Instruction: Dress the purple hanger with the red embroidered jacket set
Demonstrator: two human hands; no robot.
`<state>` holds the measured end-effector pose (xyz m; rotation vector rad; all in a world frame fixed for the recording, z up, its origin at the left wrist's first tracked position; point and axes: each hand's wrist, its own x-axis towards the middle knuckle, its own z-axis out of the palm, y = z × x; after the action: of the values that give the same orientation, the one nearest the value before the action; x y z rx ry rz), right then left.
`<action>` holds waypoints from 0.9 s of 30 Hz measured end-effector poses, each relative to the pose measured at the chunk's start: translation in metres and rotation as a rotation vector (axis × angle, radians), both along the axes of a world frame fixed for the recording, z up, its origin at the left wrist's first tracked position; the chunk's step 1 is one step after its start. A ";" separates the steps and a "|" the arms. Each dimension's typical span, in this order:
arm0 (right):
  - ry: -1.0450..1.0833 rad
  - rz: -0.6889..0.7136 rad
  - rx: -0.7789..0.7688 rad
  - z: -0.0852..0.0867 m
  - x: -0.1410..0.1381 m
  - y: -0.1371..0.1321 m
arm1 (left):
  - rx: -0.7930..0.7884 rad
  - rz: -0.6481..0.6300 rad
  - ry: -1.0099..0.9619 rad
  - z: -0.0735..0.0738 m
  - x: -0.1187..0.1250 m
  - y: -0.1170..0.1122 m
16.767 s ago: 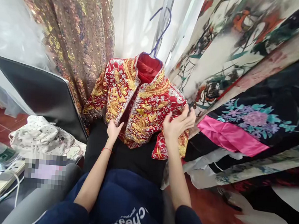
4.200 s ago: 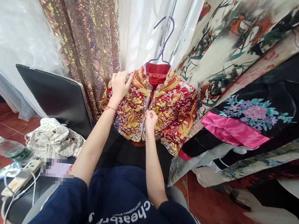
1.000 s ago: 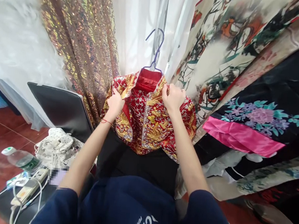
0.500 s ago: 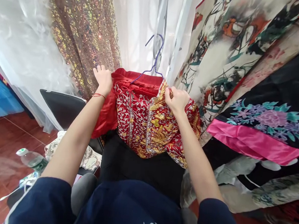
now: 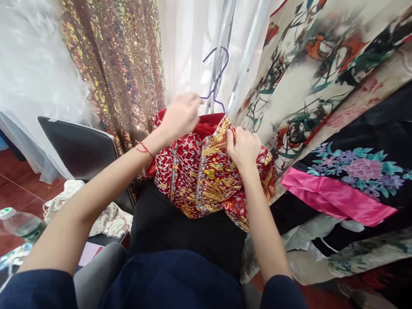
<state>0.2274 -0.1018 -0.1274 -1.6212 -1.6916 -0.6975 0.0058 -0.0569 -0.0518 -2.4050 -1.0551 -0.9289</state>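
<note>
A red jacket (image 5: pixel 184 176) with silver and gold embroidery lies across my lap on black cloth (image 5: pixel 185 241). Its neck opening faces away from me. My right hand (image 5: pixel 244 148) is closed on the jacket's gold-embroidered front edge, right of the neck. Over the left side of the neck opening is my left hand (image 5: pixel 182 117), smeared by motion, its fingertips near the purple hanger (image 5: pixel 217 81). Whether those fingers grip anything is unclear. The hanger's hook stands up out of the collar; its lower part is hidden by the jacket and my left hand.
A black chair (image 5: pixel 78 147) stands at left, near a plastic bottle (image 5: pixel 22 225) and a pale patterned cloth item (image 5: pixel 115 221). Sequined fabric (image 5: pixel 110 47) and white fluffy material (image 5: pixel 25 40) hang behind. Floral garments (image 5: pixel 305 76) hang at right, beside a pink satin band (image 5: pixel 334 195).
My left hand has let go of the jacket's left shoulder and moved right, toward the hanger. The jacket's left side has folded inward. My right hand keeps its hold.
</note>
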 end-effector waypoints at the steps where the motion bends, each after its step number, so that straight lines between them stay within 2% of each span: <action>1: -0.029 -0.016 -0.010 0.000 -0.003 -0.009 | 0.025 -0.098 0.067 -0.002 0.017 -0.007; 3: -0.075 -0.032 -0.033 0.001 -0.005 -0.027 | 0.052 -0.211 0.137 -0.010 0.045 -0.013; 5: -0.093 -0.024 -0.069 0.000 -0.004 -0.044 | 0.050 -0.233 0.136 -0.021 0.062 -0.010; 10: 0.042 -0.005 -0.092 -0.011 0.003 -0.080 | 0.020 -0.227 0.025 -0.047 0.067 0.004; 13: 0.195 0.006 -0.069 -0.030 0.001 -0.101 | 0.011 -0.245 -0.052 -0.053 0.063 0.004; 18: 0.498 -0.003 -0.084 -0.072 -0.008 -0.140 | -0.024 -0.209 -0.070 -0.054 0.063 0.002; 20: 0.611 0.012 -0.085 -0.081 -0.007 -0.154 | -0.036 -0.194 -0.085 -0.054 0.066 0.001; 24: 0.824 0.063 -0.001 -0.075 -0.001 -0.175 | -0.072 -0.185 -0.170 -0.057 0.074 -0.016; 27: 1.005 0.076 0.147 -0.060 0.001 -0.182 | -0.100 -0.221 -0.282 -0.067 0.073 -0.053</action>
<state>0.2279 -0.2843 -0.1873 -1.4125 -0.9207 0.0729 0.0783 -0.1096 -0.1185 -2.5646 -0.9607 -1.3533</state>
